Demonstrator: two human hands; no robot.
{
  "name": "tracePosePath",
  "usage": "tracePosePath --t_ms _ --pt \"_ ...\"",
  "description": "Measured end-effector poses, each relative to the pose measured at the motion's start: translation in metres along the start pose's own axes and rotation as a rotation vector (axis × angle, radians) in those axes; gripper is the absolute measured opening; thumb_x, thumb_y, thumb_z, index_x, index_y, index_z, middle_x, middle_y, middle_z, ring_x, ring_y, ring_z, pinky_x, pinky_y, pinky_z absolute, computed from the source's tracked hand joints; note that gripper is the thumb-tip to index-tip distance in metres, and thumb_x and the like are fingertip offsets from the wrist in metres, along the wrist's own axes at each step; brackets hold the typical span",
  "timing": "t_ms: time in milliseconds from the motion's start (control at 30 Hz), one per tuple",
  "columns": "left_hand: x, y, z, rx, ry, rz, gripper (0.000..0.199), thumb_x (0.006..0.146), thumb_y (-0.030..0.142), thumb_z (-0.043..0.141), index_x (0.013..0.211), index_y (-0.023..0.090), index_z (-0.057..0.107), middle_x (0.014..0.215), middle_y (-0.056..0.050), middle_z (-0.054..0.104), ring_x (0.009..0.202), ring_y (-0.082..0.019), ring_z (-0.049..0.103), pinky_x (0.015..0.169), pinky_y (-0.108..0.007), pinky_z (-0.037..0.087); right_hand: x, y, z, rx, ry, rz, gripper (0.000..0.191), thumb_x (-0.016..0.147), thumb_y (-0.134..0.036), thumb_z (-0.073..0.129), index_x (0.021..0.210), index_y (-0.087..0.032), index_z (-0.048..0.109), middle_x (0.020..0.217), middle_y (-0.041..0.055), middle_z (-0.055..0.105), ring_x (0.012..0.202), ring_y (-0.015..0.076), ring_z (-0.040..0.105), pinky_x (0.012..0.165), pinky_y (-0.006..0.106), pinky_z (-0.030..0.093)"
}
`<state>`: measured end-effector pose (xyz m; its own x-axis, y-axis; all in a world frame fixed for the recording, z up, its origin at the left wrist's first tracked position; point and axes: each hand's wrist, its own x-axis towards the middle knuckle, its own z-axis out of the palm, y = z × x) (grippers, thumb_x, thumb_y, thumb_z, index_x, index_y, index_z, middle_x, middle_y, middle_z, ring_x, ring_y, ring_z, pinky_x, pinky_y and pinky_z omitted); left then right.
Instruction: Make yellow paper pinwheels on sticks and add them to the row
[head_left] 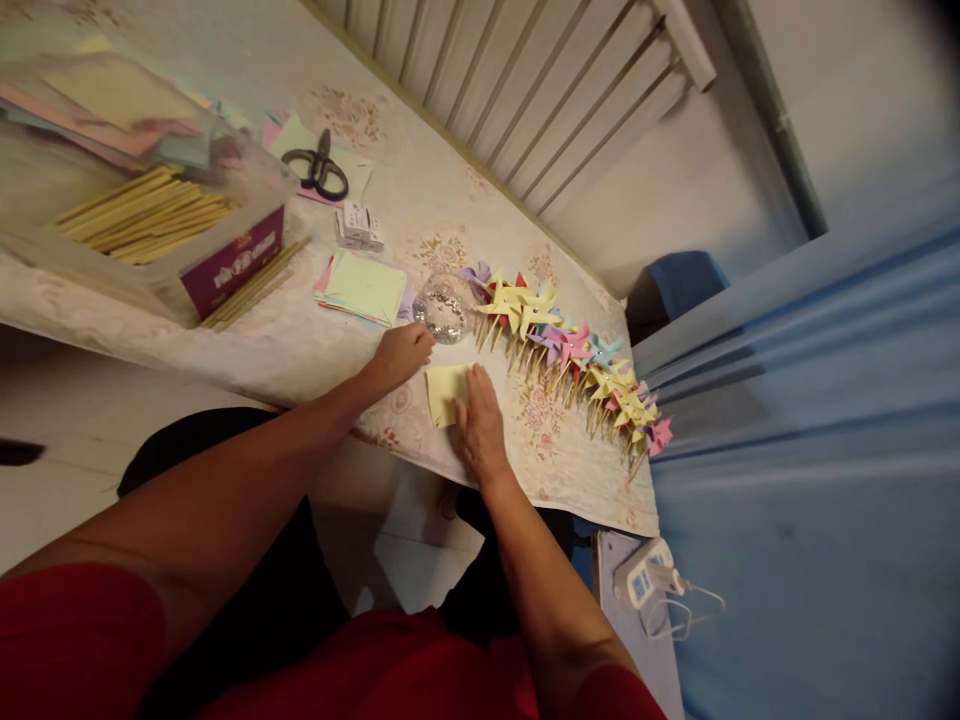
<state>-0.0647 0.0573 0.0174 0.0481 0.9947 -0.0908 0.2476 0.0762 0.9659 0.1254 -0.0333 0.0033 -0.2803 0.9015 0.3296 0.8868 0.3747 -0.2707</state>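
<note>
A square of pale yellow paper (442, 393) lies near the front edge of the table. My right hand (482, 425) rests on its right side, fingers extended and palm down. Just left of the sheet, my left hand (403, 353) is closed with its fingers curled; whatever the fingertips hold, if anything, is too small to see. Beyond it stands a clear round dish (466, 290) with small shiny metal pieces. A stack of coloured paper squares (366, 288), yellow on top, lies behind my left hand. Finished paper pinwheels (574, 345) on sticks form a row at right.
A clear plastic bin (270, 185) holds wooden sticks (150, 215) and coloured sheets, with more sticks (255, 285) beside it. Black-handled scissors (322, 172) lie on paper behind a small white box (360, 228). A white power strip (643, 573) sits beyond the table's right corner.
</note>
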Motion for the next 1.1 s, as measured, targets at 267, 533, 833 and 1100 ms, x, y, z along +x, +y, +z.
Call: tracePosePath --t_ms 267,533,833,1100 --pt "-0.01 0.0 0.003 0.193 0.12 0.296 0.028 0.089 0.028 0.041 0.087 0.016 0.066 0.092 -0.01 0.074 0.093 -0.022 0.068 0.092 -0.036 0.052 0.003 -0.007 0.024 -0.183 -0.258 -0.084 0.065 0.101 -0.041 0.048 0.151 -0.002 0.036 0.162 0.025 0.027 0.156 0.0327 0.012 0.124 0.057 0.02" --pt "-0.036 -0.012 0.056 0.16 -0.288 0.653 0.05 0.096 0.031 0.038 0.143 0.016 0.051 0.157 -0.014 0.043 0.149 -0.022 0.035 0.122 -0.044 0.031 0.003 -0.002 0.033 -0.174 -0.263 -0.131 0.065 0.098 -0.031 0.048 0.156 -0.008 0.031 0.161 0.0199 0.032 0.154 0.0349 0.016 0.123 0.061 0.02" --pt "-0.019 -0.029 0.071 0.377 -0.32 0.566 0.055 0.098 0.038 0.039 0.145 0.011 0.049 0.161 -0.018 0.035 0.152 -0.028 0.027 0.124 -0.046 0.024 0.008 -0.009 0.026 -0.201 -0.241 -0.198 0.069 0.096 -0.036 0.049 0.156 -0.005 0.033 0.16 0.0188 0.036 0.152 0.0389 0.018 0.123 0.061 0.015" --pt "-0.017 -0.029 0.072 0.395 -0.322 0.574 0.052 0.098 0.035 0.039 0.14 0.007 0.053 0.159 -0.021 0.038 0.15 -0.028 0.031 0.124 -0.043 0.024 0.006 -0.008 0.027 -0.238 -0.274 -0.134 0.072 0.097 -0.042 0.052 0.155 -0.005 0.033 0.162 0.0215 0.03 0.153 0.0386 0.015 0.122 0.061 0.013"
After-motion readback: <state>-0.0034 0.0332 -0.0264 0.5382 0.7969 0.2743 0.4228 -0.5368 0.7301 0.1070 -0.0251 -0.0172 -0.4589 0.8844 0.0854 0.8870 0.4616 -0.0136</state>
